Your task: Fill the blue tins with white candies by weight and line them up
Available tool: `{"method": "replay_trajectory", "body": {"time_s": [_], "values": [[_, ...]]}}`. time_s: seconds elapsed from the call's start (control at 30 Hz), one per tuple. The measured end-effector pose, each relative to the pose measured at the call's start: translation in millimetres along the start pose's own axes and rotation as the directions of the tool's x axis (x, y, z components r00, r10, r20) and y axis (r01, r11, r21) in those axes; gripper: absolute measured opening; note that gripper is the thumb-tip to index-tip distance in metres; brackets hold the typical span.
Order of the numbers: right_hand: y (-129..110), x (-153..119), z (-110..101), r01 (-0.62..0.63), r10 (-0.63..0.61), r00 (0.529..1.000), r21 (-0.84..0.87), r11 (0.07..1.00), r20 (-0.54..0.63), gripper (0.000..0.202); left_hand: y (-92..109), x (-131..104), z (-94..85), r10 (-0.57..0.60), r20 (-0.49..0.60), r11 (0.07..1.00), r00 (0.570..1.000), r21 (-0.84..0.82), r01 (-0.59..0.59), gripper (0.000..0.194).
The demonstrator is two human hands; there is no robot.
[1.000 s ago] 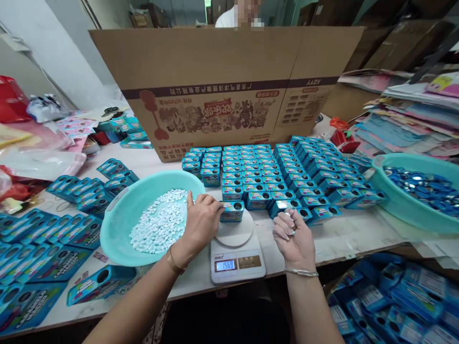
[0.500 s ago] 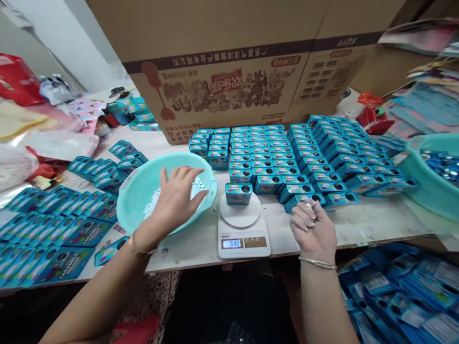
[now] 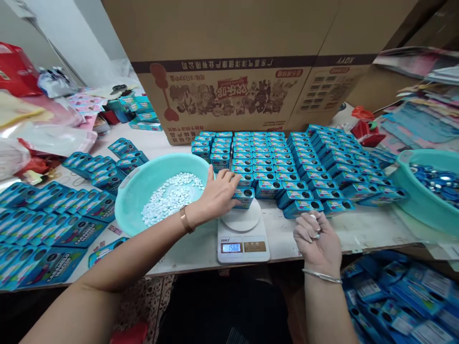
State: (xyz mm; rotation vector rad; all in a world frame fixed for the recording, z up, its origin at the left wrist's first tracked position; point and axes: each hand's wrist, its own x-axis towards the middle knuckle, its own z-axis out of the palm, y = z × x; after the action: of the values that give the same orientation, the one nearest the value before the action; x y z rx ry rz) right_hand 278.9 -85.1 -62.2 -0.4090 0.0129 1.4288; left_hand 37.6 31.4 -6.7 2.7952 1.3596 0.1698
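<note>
Red bag at left, crumpled clear plastic, stacked sheets at right

Scale display — "156.0"; blue tins — "CARAMELO MACIZO".

A white-topped table is covered from end to end. At its left, blue tins are set in rows beside a turquoise basin; a white scale is placed near the front edge. Behind it, more tins are lined up before a printed carton, and another basin is stood at the right.
</note>
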Motion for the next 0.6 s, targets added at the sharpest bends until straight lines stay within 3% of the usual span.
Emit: {"method": "replay_trajectory", "body": {"time_s": [0.13, 0.2, 0.27, 0.37, 0.5, 0.6], "values": [[9.8, 4.3, 4.6, -0.043, 0.043, 0.999, 0.002, 0.999, -0.012, 0.024, -4.3, 2.9, 14.5, 0.041, 0.061, 0.995, 0.997, -0.092, -0.036, 0.036], [12.0, 5.5, 4.8, -0.057, 0.057, 0.998, -0.005, 0.998, -0.021, 0.025, -6.8, -1.2, 11.7, 0.075, 0.022, 0.977, 0.997, -0.204, -0.069, 0.032], [11.9, 5.8, 3.8, -0.061, 0.061, 0.998, -0.016, 0.998, -0.028, 0.026, -10.8, -9.5, -2.1, 0.056, -0.079, 0.949, 0.995, -0.305, -0.078, 0.035], [10.3, 5.9, 1.8, -0.054, 0.053, 0.998, -0.037, 0.998, -0.032, 0.028, -21.9, -27.1, -39.0, -0.019, -0.229, 0.938, 0.973, -0.342, -0.062, 0.036], [11.5, 8.4, 0.1, -0.076, 0.071, 0.995, -0.069, 0.995, -0.069, 0.031, -49.2, -51.4, -85.6, -0.064, -0.210, 0.970, 0.976, -0.244, 0.011, 0.034], [15.0, 12.3, -1.1, -0.096, 0.089, 0.992, -0.081, 0.992, -0.090, 0.030, -76.2, -65.4, -94.9, -0.147, -0.225, 0.984, 0.963, -0.127, 0.121, 0.032]]}}
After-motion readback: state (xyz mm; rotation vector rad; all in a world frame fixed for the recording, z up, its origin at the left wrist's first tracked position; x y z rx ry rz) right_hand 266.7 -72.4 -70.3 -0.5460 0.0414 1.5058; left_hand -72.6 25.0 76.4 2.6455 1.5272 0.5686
